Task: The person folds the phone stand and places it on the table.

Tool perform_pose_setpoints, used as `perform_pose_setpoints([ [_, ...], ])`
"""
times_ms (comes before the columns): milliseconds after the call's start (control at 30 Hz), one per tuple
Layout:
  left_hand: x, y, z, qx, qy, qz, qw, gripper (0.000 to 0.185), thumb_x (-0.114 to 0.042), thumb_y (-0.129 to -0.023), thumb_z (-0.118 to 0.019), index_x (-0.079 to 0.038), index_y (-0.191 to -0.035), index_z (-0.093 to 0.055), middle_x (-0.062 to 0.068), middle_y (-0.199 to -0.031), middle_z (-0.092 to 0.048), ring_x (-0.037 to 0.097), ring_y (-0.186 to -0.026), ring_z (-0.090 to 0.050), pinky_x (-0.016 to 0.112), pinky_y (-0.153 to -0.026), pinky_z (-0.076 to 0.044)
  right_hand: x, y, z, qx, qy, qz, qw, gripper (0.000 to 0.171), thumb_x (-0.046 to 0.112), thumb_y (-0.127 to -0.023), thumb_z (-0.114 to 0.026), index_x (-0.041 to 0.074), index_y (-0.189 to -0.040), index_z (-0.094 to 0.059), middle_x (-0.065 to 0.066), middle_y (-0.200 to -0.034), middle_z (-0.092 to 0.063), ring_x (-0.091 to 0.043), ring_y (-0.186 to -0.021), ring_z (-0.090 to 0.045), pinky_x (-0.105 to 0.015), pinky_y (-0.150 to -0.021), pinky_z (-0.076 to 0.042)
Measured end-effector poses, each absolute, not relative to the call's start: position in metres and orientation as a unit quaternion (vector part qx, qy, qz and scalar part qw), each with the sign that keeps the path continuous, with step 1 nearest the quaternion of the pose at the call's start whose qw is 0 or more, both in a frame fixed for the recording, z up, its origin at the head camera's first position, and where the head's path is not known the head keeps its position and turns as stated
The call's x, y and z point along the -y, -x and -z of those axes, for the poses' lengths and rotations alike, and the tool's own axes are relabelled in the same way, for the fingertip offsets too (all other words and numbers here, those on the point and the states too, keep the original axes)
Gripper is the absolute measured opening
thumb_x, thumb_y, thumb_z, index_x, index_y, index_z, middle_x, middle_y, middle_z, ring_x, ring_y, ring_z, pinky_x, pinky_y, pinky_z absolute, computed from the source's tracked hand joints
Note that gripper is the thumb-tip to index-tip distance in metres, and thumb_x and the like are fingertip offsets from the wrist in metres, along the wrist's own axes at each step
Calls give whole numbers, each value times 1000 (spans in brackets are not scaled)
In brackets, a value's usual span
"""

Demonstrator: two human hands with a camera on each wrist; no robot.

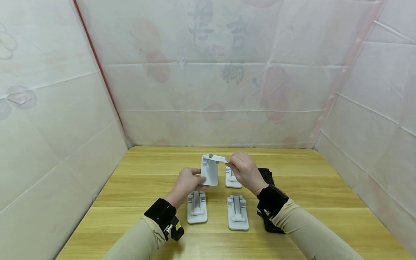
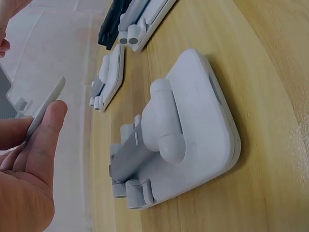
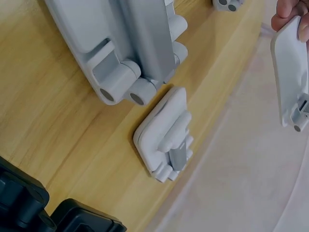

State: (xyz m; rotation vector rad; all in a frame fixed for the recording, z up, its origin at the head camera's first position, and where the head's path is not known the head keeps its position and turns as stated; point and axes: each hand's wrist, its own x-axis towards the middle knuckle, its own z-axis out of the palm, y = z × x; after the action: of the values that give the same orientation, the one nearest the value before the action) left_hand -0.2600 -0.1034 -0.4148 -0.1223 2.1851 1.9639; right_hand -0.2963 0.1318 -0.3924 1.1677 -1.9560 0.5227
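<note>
A white folding phone stand [image 1: 209, 173] is held up above the middle of the table, its plate upright and a hinged part sticking out to the right from the top. My left hand [image 1: 187, 180] pinches the plate at its lower left, thumb in front. With thumb and fingertips, my right hand [image 1: 246, 171] pinches the far end of the hinged part. Below, two white phone stands lie folded flat, a left one [image 1: 197, 213] and a right one [image 1: 238, 219]. Behind my right hand lies a third folded stand [image 1: 232, 181], partly hidden.
Black folded stands [image 1: 273, 226] lie at the right, partly covered by my right wrist. The wooden table [image 1: 146, 216] runs back to a pale printed cloth wall [image 1: 208, 126], with cloth walls on both sides. Each wrist carries a black strapped camera.
</note>
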Motion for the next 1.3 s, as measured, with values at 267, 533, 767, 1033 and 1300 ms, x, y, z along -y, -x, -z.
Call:
perform_pose_setpoints([
  [267,104,260,413,-709,34,-696,105,51,0,-97,-64,13,-143,-48,34,-126,-63,32,-90,-76,33,-80,-64,-131,294,392,765,-479,-178,392,22,-2,-85,-78,7,-86,-58,-4,-85,-61,-22,-82,-57,-36,-75,-50],
  [533,103,259,409,-686,21,-720,108,48,0,-96,-65,13,-140,-51,34,-125,-64,32,-90,-76,35,-82,-64,-130,291,393,763,-489,-155,392,19,-4,-86,-76,6,-86,-60,-6,-88,-64,-23,-84,-60,-36,-74,-51],
  [767,104,257,408,-665,1,-739,110,44,-1,-95,-66,14,-135,-56,32,-124,-65,37,-96,-75,36,-84,-64,-131,291,395,760,-496,-143,394,14,-1,-95,-68,6,-86,-60,-4,-86,-62,-21,-84,-60,-34,-72,-50],
  [1033,104,256,405,-637,-14,-762,118,42,-1,-97,-64,14,-135,-56,32,-126,-64,34,-98,-75,37,-87,-63,-131,287,395,762,-499,-118,396,20,6,-105,-54,7,-86,-58,-4,-87,-62,-21,-85,-59,-33,-73,-48],
  [1300,104,255,402,-622,-12,-773,125,41,-3,-100,-62,13,-137,-55,33,-125,-65,34,-99,-75,37,-87,-62,-131,287,397,762,-502,-97,399,35,8,-112,-34,7,-92,-62,-4,-89,-62,-21,-87,-59,-34,-75,-49],
])
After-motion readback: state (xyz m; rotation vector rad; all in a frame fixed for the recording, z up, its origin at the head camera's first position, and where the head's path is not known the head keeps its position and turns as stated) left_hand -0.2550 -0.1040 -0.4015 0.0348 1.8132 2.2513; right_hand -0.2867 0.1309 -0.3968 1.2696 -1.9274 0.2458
